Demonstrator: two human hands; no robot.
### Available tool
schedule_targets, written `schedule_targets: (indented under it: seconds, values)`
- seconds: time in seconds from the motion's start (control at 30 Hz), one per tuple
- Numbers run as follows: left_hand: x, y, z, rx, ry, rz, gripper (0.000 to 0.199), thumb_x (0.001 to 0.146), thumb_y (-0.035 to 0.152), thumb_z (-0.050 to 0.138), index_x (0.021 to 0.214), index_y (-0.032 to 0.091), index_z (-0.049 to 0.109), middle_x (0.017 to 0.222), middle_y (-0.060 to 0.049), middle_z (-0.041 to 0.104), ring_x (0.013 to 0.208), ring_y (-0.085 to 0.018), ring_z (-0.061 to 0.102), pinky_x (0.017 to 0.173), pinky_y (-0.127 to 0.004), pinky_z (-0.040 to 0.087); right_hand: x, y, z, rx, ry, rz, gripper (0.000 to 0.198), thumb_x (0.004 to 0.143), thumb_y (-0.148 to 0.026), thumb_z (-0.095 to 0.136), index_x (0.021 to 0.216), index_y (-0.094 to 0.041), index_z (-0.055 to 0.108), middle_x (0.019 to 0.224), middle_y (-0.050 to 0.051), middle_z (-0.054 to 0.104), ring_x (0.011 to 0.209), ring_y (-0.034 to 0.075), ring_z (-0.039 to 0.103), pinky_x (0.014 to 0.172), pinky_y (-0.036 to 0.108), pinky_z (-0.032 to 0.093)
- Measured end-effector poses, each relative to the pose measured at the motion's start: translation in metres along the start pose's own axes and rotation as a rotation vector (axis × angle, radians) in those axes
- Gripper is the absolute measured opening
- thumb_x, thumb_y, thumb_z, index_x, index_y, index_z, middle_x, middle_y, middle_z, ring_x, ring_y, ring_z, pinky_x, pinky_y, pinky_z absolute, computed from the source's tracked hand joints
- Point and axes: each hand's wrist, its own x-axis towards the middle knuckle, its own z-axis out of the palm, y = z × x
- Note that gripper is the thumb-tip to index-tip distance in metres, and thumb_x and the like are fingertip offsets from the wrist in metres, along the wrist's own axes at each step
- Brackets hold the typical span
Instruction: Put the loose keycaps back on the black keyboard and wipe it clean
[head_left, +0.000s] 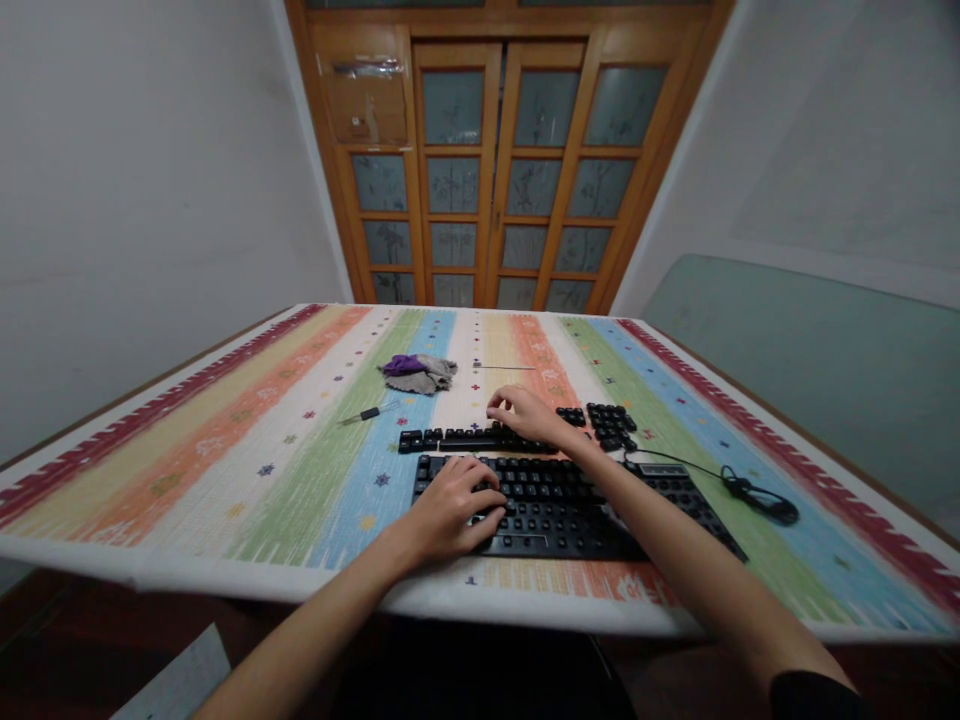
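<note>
A black keyboard (570,540) lies near the table's front edge, its lower part stripped of keycaps so that small switches show. My left hand (456,505) rests on its left side, fingers bent and thumb apart on the switches. Behind the keyboard, loose black keycaps (469,440) stand in rows, including a long space bar. Over these rows reaches my right hand (525,412), its thumb and fingertips drawn together; whatever they may hold is too small to make out. More loose keycaps (611,420) form a block to the right of that hand.
A grey and purple cloth (418,373) lies farther back. Left of centre is a wire puller with a black handle (369,413), and a thin rod (504,367) lies behind the keycaps. The coiled cable (761,498) is at right on the striped tablecloth (300,480).
</note>
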Motion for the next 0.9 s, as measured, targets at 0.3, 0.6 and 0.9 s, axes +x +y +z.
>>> schedule_targets:
  seconds: [0.3,0.6,0.9]
  values:
    - [0.007,0.004,-0.006,0.009,-0.064,-0.018,0.015,0.096,0.025,0.061,0.106,0.019,0.07,0.109,-0.008,0.066,0.102,-0.023,0.055,0.094,-0.041,0.044,-0.083,-0.023,-0.026,0.172,0.062,-0.126,0.013,0.098,-0.026,0.057,0.095,-0.019,0.067,0.088,0.005,0.07,0.08,0.018,0.062,0.076,0.031,0.049]
    - [0.018,0.01,0.001,0.059,-0.093,-0.016,0.019,0.09,0.027,0.069,0.107,0.018,0.066,0.113,-0.008,0.065,0.105,-0.025,0.055,0.092,-0.04,0.043,-0.133,-0.036,-0.003,0.139,0.104,-0.216,0.012,0.102,-0.024,0.055,0.097,-0.019,0.065,0.091,0.006,0.068,0.087,0.019,0.061,0.079,0.033,0.051]
    - [0.019,0.009,0.011,0.027,-0.039,-0.054,0.008,0.089,0.021,0.068,0.094,0.018,0.064,0.107,-0.006,0.065,0.1,-0.023,0.055,0.089,-0.038,0.044,-0.139,-0.044,0.008,0.101,0.137,-0.278,0.014,0.102,-0.022,0.053,0.098,-0.019,0.066,0.091,0.007,0.069,0.087,0.021,0.06,0.078,0.037,0.052]
